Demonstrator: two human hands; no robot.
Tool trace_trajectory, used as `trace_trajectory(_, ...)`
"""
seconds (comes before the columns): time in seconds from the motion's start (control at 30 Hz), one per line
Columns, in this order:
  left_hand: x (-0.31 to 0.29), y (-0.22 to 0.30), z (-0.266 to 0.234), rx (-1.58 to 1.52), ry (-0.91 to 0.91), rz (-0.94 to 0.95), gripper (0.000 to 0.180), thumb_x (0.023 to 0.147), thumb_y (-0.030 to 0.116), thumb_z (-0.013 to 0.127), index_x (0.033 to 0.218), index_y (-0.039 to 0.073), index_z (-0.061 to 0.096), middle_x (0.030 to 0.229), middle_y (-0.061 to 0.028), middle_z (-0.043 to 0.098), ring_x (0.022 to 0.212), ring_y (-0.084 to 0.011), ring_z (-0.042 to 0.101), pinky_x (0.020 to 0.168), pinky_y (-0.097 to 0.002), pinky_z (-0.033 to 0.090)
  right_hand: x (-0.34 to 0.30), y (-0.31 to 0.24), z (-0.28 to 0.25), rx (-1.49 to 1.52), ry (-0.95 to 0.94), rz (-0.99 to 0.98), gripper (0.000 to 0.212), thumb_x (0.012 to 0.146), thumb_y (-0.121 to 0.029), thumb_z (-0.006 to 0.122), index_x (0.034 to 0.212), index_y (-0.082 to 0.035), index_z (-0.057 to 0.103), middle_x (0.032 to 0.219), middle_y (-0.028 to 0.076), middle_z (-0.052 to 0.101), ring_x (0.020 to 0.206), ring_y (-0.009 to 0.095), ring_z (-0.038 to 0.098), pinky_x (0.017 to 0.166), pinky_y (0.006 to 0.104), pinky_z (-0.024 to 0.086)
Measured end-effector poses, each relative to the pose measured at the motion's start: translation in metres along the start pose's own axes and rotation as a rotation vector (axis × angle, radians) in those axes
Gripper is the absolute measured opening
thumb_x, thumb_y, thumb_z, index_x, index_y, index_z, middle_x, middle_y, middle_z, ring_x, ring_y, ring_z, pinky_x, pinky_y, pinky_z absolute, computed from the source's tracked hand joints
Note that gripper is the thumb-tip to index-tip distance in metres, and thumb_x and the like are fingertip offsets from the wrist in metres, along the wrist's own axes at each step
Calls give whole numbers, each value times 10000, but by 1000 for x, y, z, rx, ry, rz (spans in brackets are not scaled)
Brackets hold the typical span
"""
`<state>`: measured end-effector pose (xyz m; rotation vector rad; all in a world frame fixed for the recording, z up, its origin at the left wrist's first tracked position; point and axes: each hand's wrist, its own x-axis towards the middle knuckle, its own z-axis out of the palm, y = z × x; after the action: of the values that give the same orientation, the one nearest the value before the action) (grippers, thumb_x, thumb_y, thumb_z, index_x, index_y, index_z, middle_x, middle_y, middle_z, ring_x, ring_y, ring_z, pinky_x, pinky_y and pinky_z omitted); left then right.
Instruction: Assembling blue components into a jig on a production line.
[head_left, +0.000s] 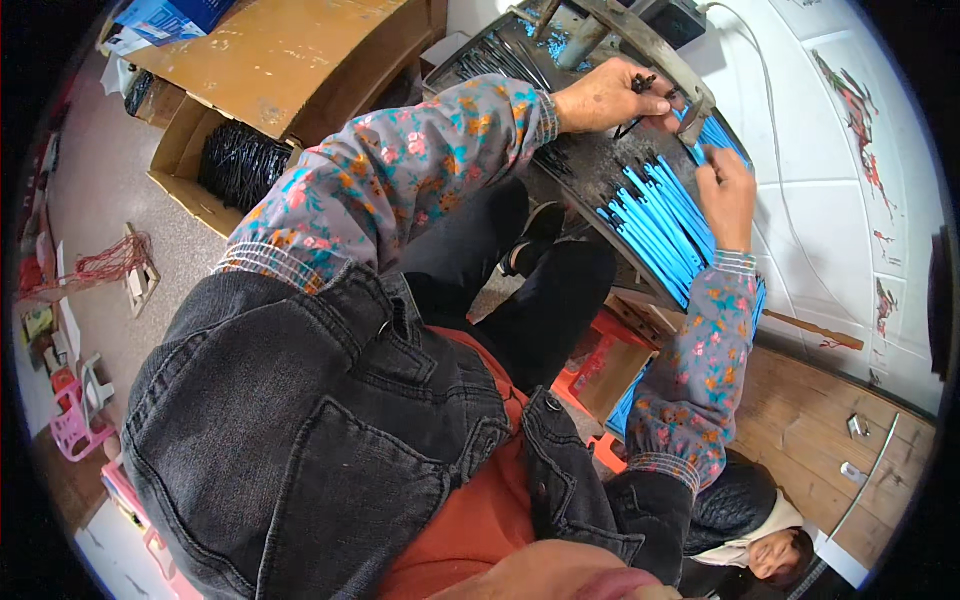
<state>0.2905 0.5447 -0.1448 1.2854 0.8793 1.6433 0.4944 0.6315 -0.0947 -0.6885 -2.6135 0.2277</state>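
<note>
My left hand is closed around several small black plastic pieces, which stick out between thumb and fingers beside the metal arm of a bench press. My right hand is curled shut on the near side of that metal arm. A blue plastic strip shows at its fingertips; the hidden fingers cover the rest. Just left of my right wrist, a row of slim blue strips with some black ends lies on the dark worktop.
Thin black rods and small blue bits lie at the worktop's far side. At the left, an open carton of black strips stands by a brown cabinet. A person is at the lower right, near a wooden table.
</note>
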Motion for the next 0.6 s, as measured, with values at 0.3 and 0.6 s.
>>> trace_trajectory(0.3, 5, -3, 8, 26, -35, -51, 190, 886, 122, 556, 973, -40, 602, 825, -69, 646, 782, -135, 628, 733, -270, 514, 7, -26, 7, 737, 62, 450, 88, 830, -33, 572, 823, 48, 606, 684, -24, 516, 571, 24, 410, 497, 192, 338)
trace_trajectory(0.6, 2, 7, 0, 424, 97, -118, 323, 863, 307, 577, 1001, 20, 630, 625, -66, 564, 548, -115, 459, 541, -295, 414, -1, 9, -15, 555, -86, 415, 114, 787, -58, 630, 831, 47, 642, 680, 4, 564, 600, 70, 480, 533, 211, 376)
